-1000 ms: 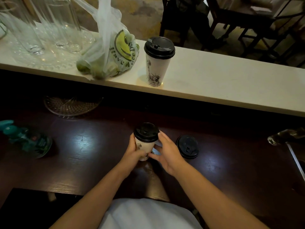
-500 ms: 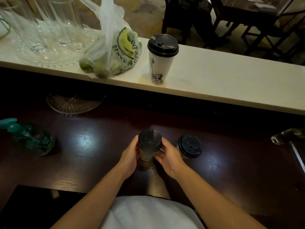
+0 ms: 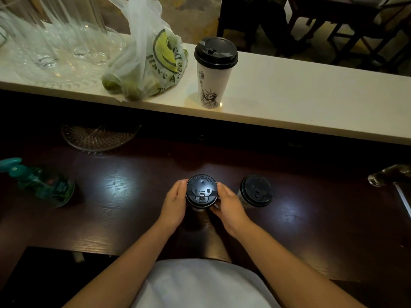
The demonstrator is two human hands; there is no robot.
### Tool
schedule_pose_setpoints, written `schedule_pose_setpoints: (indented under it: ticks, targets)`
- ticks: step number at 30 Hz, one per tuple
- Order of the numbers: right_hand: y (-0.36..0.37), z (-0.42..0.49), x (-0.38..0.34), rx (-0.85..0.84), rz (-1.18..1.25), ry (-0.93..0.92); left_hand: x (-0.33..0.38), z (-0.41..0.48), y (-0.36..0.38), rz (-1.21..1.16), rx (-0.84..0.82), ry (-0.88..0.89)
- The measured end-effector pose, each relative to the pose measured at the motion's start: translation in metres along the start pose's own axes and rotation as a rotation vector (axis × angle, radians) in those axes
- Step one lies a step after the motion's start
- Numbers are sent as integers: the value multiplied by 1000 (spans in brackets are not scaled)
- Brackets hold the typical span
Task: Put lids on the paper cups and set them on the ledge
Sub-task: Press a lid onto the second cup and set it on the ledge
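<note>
A paper cup with a black lid [image 3: 201, 193] stands upright on the dark wooden counter [image 3: 124, 196], seen almost straight from above. My left hand [image 3: 174, 206] holds its left side and my right hand [image 3: 229, 207] holds its right side, fingers curled round it. Just to the right stands a second cup under a black lid [image 3: 256, 190], untouched. A tall white lidded cup [image 3: 214, 72] with a statue print stands on the pale ledge [image 3: 311, 101] beyond the counter.
On the ledge's left lie a plastic bag with a smiley face [image 3: 151, 63] holding green fruit, and several clear glasses [image 3: 55, 41]. A glass dish [image 3: 97, 136] and a teal bottle [image 3: 42, 185] sit on the counter's left. A glass object [image 3: 389, 175] is at the right edge.
The cup between my hands went from tilted, its white side showing, to upright. Both hands closed in on its sides. The view moved nearer over the cup.
</note>
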State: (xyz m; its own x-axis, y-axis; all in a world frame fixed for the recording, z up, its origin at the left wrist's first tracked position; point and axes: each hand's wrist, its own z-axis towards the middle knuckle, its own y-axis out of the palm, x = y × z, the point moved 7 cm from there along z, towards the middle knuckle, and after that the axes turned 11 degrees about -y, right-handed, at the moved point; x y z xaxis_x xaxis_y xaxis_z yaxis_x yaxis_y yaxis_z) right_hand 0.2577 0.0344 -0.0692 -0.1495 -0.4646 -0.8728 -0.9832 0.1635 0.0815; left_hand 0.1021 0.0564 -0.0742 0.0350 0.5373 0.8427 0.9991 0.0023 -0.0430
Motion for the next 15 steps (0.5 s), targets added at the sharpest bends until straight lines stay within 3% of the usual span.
schedule_pose_setpoints:
  ticks: [6, 10, 15]
  targets:
    - [-2, 2, -12, -27, -154, -96, 16, -2, -5, 162, 68, 191]
    - [-5, 4, -19, 7, -390, -269, 19, 1, -8, 214, 63, 235]
    - [-6, 4, -25, 44, -518, -346, 25, 3, -8, 281, 15, 272]
